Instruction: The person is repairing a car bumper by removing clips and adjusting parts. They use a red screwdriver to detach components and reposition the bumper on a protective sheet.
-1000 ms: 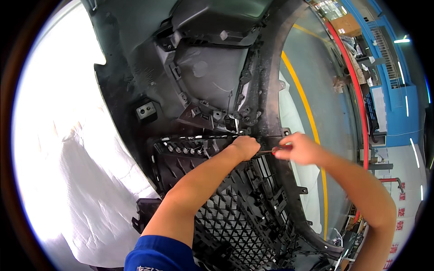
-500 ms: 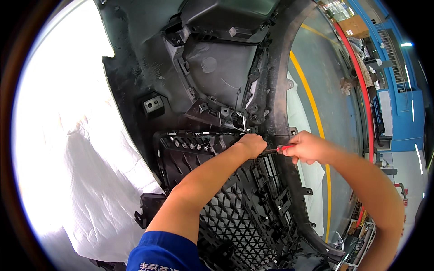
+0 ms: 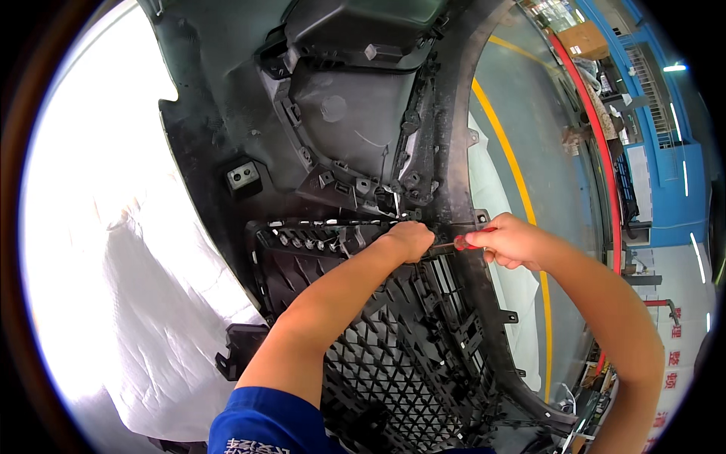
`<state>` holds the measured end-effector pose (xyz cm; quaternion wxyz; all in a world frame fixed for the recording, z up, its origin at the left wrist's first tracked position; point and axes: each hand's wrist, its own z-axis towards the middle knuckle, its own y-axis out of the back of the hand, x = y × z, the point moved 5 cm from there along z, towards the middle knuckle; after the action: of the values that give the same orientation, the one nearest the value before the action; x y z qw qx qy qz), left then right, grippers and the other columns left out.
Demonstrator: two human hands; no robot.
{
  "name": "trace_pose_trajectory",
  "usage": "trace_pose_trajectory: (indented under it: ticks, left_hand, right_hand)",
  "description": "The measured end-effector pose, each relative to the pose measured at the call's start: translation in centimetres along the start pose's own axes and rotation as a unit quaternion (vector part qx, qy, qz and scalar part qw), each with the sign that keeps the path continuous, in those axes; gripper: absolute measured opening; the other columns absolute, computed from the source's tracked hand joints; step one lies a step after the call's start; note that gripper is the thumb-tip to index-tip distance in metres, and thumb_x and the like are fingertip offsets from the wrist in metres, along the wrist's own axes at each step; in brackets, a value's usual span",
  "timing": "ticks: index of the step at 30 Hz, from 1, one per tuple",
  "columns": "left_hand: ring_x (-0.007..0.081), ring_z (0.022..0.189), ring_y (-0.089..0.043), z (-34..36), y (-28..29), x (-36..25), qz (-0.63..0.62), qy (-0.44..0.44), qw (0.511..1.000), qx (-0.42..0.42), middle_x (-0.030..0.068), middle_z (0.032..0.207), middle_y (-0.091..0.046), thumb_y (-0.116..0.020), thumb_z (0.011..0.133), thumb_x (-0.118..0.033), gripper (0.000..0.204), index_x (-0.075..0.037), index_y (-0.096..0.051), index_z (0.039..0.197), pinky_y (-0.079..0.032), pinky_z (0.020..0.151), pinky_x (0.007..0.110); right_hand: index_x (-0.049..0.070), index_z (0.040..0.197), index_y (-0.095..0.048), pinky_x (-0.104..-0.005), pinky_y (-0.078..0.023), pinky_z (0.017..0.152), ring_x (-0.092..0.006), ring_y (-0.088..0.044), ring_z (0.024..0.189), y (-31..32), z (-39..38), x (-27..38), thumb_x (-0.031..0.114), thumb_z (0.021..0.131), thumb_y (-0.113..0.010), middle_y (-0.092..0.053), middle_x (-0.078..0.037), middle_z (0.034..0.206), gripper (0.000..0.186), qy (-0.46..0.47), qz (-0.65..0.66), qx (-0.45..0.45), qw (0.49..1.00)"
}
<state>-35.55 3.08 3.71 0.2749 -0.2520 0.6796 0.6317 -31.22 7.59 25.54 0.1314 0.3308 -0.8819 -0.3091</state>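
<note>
My right hand (image 3: 514, 242) is closed around the red handle of a screwdriver (image 3: 470, 239). Its thin shaft runs left to the edge of a black car grille (image 3: 393, 356), beside my left hand (image 3: 412, 240). That left hand is closed over the grille's upper corner. Its fingertips are hidden, as is whatever they grip, and the screwdriver's tip is out of sight too. The grille sits in a large black bumper (image 3: 227, 121), seen from its back side with ribs, brackets and clips.
White padded sheeting (image 3: 166, 325) lies left of the bumper, and more white sheet shows at its right edge. Further right are a grey floor with a yellow line (image 3: 522, 178), a red rail (image 3: 603, 144), a cardboard box (image 3: 585, 39) and blue structures (image 3: 673, 197).
The whole view has shifted slightly, so the bumper appears further left. The screwdriver handle is tilted a little more, its butt end higher. My left hand stays at the same grille corner.
</note>
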Motion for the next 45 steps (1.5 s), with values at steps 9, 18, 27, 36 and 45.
trace_pose_trajectory:
  ticks: [9,18,27,36,45]
  left_hand:
    - [0.0379,0.108,-0.072,0.2,-0.5,0.6,0.021,-0.002,1.0,0.007,0.0193,0.113,-0.076,-0.073,0.079,-0.006,0.024,-0.004,-0.079,0.102,-0.059,0.092,0.046]
    - [0.04,0.103,-0.071,0.1,-0.5,0.1,0.002,-0.031,1.0,0.0,0.0206,0.102,-0.076,-0.065,0.077,-0.006,0.021,-0.004,-0.079,0.092,-0.057,0.089,0.05]
    - [0.0397,0.098,-0.072,-0.1,0.5,-0.2,-0.111,-0.041,0.993,0.012,0.0189,0.1,-0.076,-0.068,0.083,-0.012,0.02,-0.004,-0.079,0.097,-0.057,0.086,0.046]
    - [0.0379,0.093,-0.072,-0.6,0.9,-0.1,-0.233,-0.118,0.965,-0.008,0.0201,0.098,-0.075,-0.067,0.094,-0.012,0.021,-0.004,-0.076,0.111,-0.055,0.084,0.044]
    - [0.0431,0.092,-0.07,-1.7,2.3,-1.3,-0.155,-0.092,0.983,-0.046,0.0211,0.091,-0.074,-0.071,0.09,-0.018,0.019,-0.002,-0.074,0.099,-0.055,0.083,0.049]
  right_hand:
    - [0.006,0.104,-0.067,-0.042,-0.057,0.075,-0.0319,-0.071,0.082,-1.5,-3.2,2.4,0.034,0.096,-0.071,-0.07,-0.01,0.087,0.03,0.238,-0.376,-0.121,0.887]
    - [0.006,0.111,-0.071,-0.047,-0.055,0.075,-0.0332,-0.069,0.092,-2.5,-4.2,1.9,0.021,0.095,-0.071,-0.063,-0.011,0.099,0.022,0.412,-0.363,-0.195,0.813]
    - [0.006,0.108,-0.072,-0.0422,-0.053,0.088,-0.0356,-0.064,0.097,-2.4,-4.2,0.1,0.009,0.097,-0.065,-0.065,-0.013,0.108,0.013,0.294,-0.227,-0.268,0.889]
    - [0.004,0.114,-0.068,-0.0486,-0.056,0.079,-0.043,-0.069,0.09,-1.6,-3.2,0.5,0.021,0.102,-0.063,-0.07,-0.019,0.099,0.022,0.117,-0.084,-0.214,0.966]
    - [0.006,0.106,-0.069,-0.0517,-0.055,0.076,-0.0424,-0.069,0.091,-1.9,-4.1,0.4,0.023,0.103,-0.061,-0.068,-0.018,0.106,0.02,0.252,-0.143,-0.245,0.925]
